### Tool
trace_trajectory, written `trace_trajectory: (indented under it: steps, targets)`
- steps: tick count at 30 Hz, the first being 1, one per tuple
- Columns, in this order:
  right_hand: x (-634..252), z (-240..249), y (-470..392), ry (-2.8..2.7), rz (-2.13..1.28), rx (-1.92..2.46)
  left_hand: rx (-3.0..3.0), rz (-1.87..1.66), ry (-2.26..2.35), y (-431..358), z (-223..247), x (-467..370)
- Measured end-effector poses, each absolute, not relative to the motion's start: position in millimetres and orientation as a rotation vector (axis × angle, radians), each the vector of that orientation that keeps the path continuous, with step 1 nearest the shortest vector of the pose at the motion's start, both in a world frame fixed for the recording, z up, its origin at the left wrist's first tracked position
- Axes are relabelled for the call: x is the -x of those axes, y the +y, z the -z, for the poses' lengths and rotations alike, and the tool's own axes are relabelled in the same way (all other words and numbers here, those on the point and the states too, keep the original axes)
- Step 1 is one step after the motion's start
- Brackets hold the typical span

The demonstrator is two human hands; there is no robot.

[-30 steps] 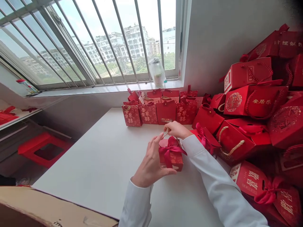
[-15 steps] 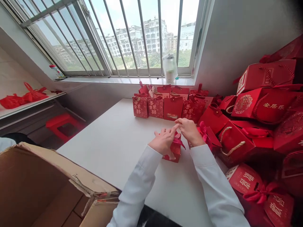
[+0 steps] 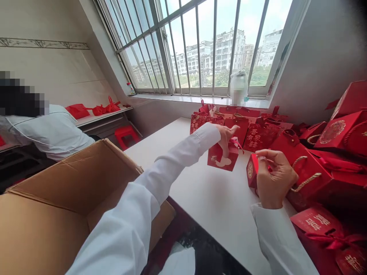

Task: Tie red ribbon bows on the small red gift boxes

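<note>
Hands now apart, vs. meeting over the box 0.5 s earlier. Left hand [image 3: 225,134] at small red printed cardboard box [image 3: 214,157], near white worktop [image 3: 226,217]; grip unclear. Right hand [image 3: 275,178] beside it, fingers pinched, nothing visible between; 1 hand at box

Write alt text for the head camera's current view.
A person's left hand touches a ribboned red box at a white table; the right hand is nearby, fingers curled. Red bags stand below a barred window; an open cardboard box sits left.
</note>
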State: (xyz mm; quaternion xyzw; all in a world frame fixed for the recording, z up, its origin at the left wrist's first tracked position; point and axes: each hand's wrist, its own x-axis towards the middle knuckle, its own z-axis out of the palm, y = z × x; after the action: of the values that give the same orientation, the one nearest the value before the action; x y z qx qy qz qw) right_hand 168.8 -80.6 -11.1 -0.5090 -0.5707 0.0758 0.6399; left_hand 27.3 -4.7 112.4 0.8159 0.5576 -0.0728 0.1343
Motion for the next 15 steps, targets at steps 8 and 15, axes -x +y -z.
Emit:
trace_trajectory:
  steps: [8,15]
  targets:
    - [-137,50,-106,-1.750,-0.360,1.034,-2.288,0.527,2.238,-86,-221,85]
    - [-115,103,-112,-2.228,-0.500,0.901,-1.310,-0.008,2.782,-220,-174,244]
